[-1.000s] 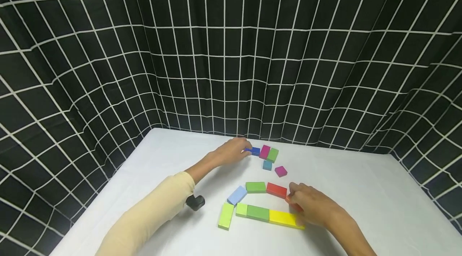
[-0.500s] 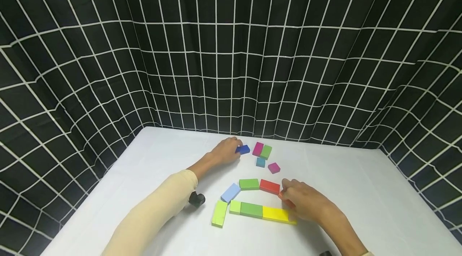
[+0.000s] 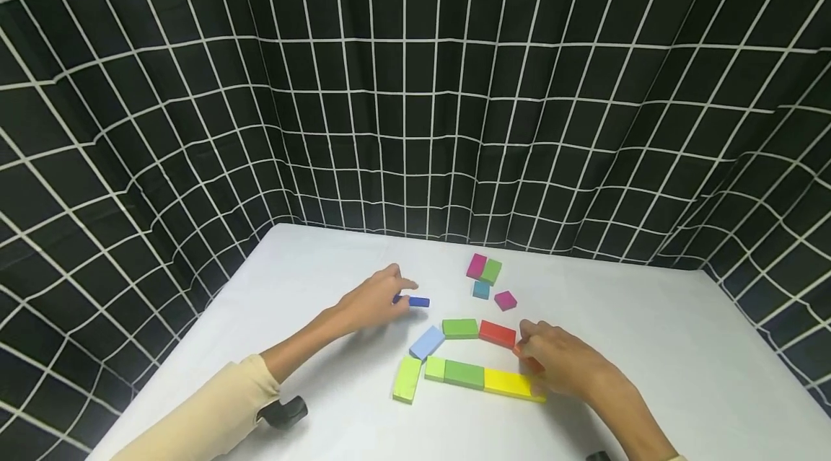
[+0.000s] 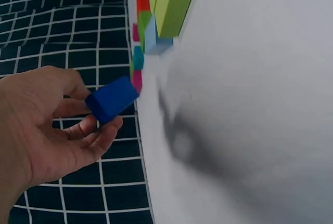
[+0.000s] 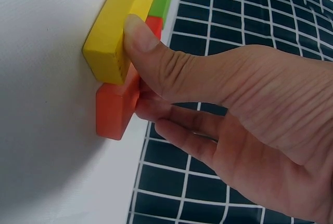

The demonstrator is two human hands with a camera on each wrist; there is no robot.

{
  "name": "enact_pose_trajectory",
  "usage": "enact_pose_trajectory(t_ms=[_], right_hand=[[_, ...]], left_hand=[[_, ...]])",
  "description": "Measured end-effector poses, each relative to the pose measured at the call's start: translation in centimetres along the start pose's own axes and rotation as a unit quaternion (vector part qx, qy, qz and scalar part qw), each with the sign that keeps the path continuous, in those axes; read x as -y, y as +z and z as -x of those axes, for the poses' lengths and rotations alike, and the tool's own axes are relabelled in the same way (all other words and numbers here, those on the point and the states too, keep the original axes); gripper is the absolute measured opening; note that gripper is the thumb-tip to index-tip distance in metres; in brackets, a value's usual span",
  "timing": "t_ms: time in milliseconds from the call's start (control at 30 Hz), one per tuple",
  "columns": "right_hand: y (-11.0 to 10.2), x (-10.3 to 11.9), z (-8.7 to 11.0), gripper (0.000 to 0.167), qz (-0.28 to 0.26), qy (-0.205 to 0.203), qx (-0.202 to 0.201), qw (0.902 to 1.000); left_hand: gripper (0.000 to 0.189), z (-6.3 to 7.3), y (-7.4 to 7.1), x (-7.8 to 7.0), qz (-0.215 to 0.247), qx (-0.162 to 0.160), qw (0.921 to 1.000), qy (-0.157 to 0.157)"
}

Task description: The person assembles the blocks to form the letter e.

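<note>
My left hand [image 3: 371, 302] pinches a dark blue block [image 3: 419, 302] between thumb and fingers, held above the white table left of the other blocks. In the left wrist view that blue block [image 4: 112, 99] tilts in the fingertips. Over at the right, my right hand [image 3: 566, 363] has its thumb against the end of a yellow block [image 3: 508, 382]. Its curled fingers touch the far side of an orange block [image 5: 110, 110], largely covered by the hand in the head view. The orange block lies between the yellow block and a red block [image 3: 497, 334].
A light green block [image 3: 436, 368] and a green block [image 3: 464, 374] continue the yellow row. Another green block [image 3: 459, 329], a light blue block [image 3: 426, 343] and a lime block [image 3: 407, 379] form an arc. Several loose blocks, including a teal block [image 3: 481, 290], lie farther back.
My left hand has picked the dark blue block up from beside the loose blocks and brought it left and nearer. The right hand stays at the orange and yellow blocks.
</note>
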State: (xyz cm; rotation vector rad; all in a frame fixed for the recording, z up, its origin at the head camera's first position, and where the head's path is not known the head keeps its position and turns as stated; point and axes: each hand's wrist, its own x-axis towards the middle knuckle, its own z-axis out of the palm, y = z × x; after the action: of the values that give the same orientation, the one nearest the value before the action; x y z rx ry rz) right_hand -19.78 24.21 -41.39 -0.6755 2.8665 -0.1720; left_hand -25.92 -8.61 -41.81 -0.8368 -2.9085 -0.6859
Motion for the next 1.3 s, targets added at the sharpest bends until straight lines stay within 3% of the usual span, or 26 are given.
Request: enact_pose_trajectory(t_ms=[200,300,433,533,633,733,833,1000,1133,1300], right_hand=[[0.2,-0.2,-0.1,0.032,-0.014,0.008,0.008,0.9998],[0.3,-0.2,-0.1,0.033,-0.013,0.006,0.006,0.9999],[0.2,-0.3,0.1,0.033,-0.01,0.005,0.006,0.9999],[0.1,-0.4,0.1,0.034,-0.011,0.007,0.009,0.9999],[0.1,-0.5,0.1,0.035,-0.009,0.007,0.01,0.9999],[0.0,-0.5,0.1,0.035,-0.009,-0.002,0.008,0.9999],[-0.1,-0.5,0.0,0.034,-0.009,-0.01,0.005,0.9999],[-0.1,-0.4,-0.1,0.035,-0.009,-0.012,0.004,0.9999],[-0.1,-0.4,-0.2,0.035,-0.004,-0.016,0.005,0.9998],[-0.2,-0.4,-0.2,0.036,-0.001,-0.01,0.009,0.9999]], left_hand=[[0.027,5.5,-0.8,-1.5,0.06,-0.038,0.9975,-0.004],[0.025,8.4,-0.8,-3.1,0.062,-0.053,0.9964,0.022],[0.02,11.6,0.2,-5.3,0.037,-0.069,0.9903,0.115],[0.014,13.1,1.8,-6.2,-0.025,-0.083,0.9728,0.215],[0.018,13.7,3.4,-6.4,-0.089,-0.063,0.9534,0.282],[0.021,13.9,4.1,-6.2,-0.101,0.002,0.9405,0.324],[0.021,13.9,3.7,-5.6,-0.101,0.062,0.9259,0.359],[0.026,13.8,2.5,-4.4,-0.155,0.121,0.9023,0.384],[0.033,14.0,2.4,-4.3,-0.172,0.135,0.8938,0.391],[0.037,14.1,2.8,-4.4,-0.237,0.093,0.8801,0.401]])
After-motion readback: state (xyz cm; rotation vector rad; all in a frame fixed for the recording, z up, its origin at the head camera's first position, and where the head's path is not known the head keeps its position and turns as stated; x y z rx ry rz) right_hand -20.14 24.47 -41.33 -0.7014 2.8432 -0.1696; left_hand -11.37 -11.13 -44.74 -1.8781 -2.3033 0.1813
